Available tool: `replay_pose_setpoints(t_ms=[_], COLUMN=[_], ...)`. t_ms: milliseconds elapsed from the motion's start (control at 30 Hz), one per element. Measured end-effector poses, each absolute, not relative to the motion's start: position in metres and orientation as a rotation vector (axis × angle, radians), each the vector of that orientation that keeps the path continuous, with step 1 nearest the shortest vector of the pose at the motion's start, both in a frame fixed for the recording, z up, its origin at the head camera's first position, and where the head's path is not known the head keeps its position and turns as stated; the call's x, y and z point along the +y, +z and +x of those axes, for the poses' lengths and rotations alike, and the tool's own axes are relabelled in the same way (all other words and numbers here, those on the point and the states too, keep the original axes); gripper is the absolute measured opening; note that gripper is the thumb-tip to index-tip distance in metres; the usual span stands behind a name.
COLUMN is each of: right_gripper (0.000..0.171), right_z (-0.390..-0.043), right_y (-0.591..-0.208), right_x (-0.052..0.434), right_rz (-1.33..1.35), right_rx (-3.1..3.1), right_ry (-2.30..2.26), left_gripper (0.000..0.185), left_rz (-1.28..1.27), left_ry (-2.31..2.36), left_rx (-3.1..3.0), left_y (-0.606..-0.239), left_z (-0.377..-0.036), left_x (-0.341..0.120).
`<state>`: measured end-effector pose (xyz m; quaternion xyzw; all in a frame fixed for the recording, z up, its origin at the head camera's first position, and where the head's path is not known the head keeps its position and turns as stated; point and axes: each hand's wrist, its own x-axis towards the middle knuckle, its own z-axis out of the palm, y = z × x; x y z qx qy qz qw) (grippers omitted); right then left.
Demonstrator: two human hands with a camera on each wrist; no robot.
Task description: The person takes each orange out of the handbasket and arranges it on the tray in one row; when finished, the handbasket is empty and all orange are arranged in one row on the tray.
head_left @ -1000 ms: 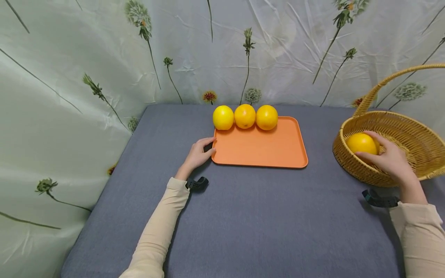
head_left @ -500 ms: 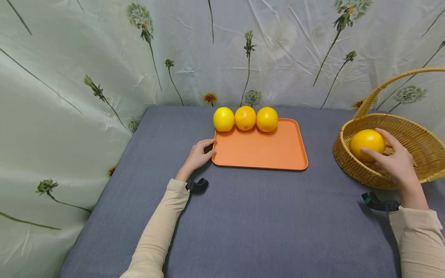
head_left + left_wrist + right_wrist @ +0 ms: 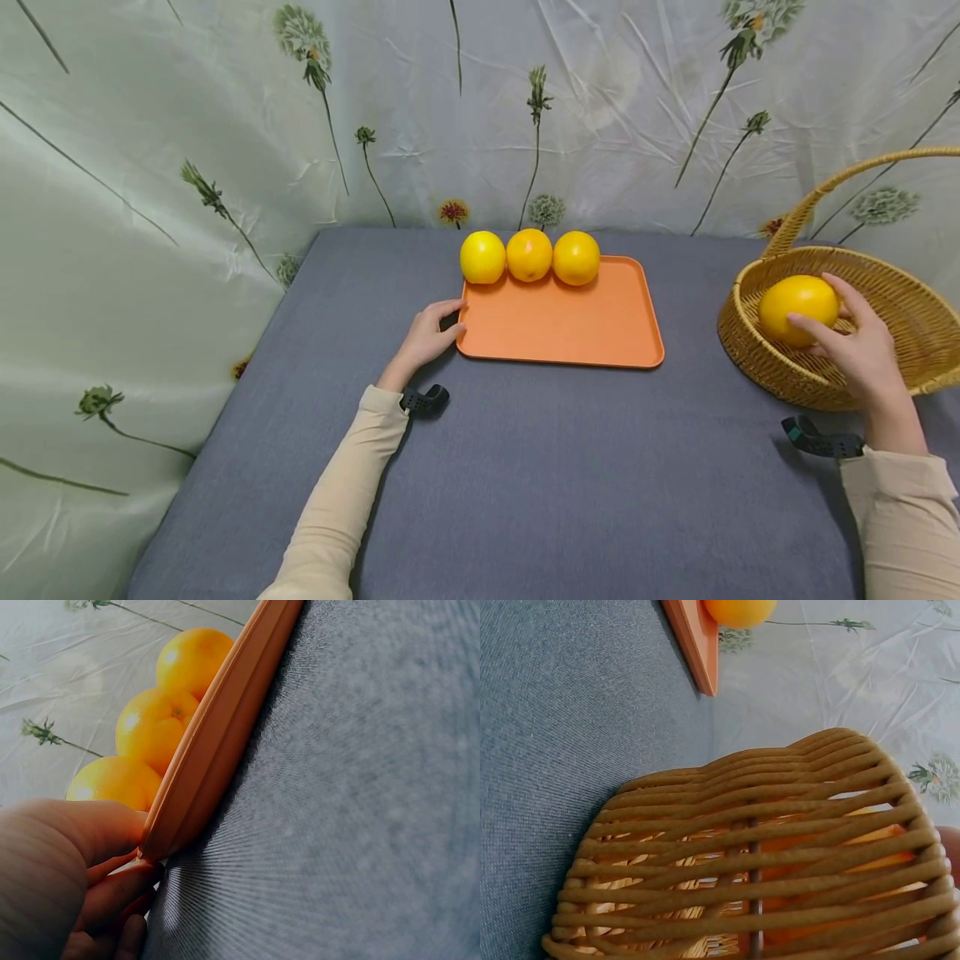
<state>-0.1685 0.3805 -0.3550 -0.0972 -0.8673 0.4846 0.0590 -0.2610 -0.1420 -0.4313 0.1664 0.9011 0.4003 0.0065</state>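
My left hand holds the left rim of an orange tray, its thumb and fingertips right at the edge. In the left wrist view, the thumb meets the tray's corner and the other fingers are curled beside it. Three oranges stand in a row along the tray's far edge. My right hand grips another orange between thumb and fingers, inside the left part of a wicker basket. In the right wrist view the basket's weave hides most of that orange and the hand.
The basket's tall arched handle rises at the back right. Grey cloth covers the table between tray and basket. A flower-printed curtain hangs behind the table and along its left side.
My right hand and the orange it grips have shifted slightly right and up within the basket view. My left hand, the tray and its three oranges have stayed in place.
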Motion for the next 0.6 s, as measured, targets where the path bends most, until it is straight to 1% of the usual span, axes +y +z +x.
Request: replay_pose_setpoints(t_ms=[200, 300, 433, 600], right_gripper=[0.068, 0.063, 0.056, 0.055], right_z=[-0.170, -0.171, -0.171, -0.173], right_y=[-0.354, -0.354, -0.354, -0.356], right_x=[0.377, 0.374, 0.371, 0.367], right_rz=[-0.266, -0.246, -0.209, -0.133], right_rx=[-2.597, -2.537, -2.402, -2.215], right_ry=[1.465, 1.524, 1.707, 1.919], left_gripper=[0.046, 0.046, 0.046, 0.046], left_rz=[0.529, 0.540, 0.556, 0.559], left_ry=[1.235, 1.238, 1.240, 1.243], left_rx=[2.829, 2.834, 2.836, 2.838], left_y=[-0.430, -0.430, -0.431, -0.433], left_z=[-0.262, -0.263, -0.262, -0.261], left_x=[-0.143, -0.143, -0.144, -0.144])
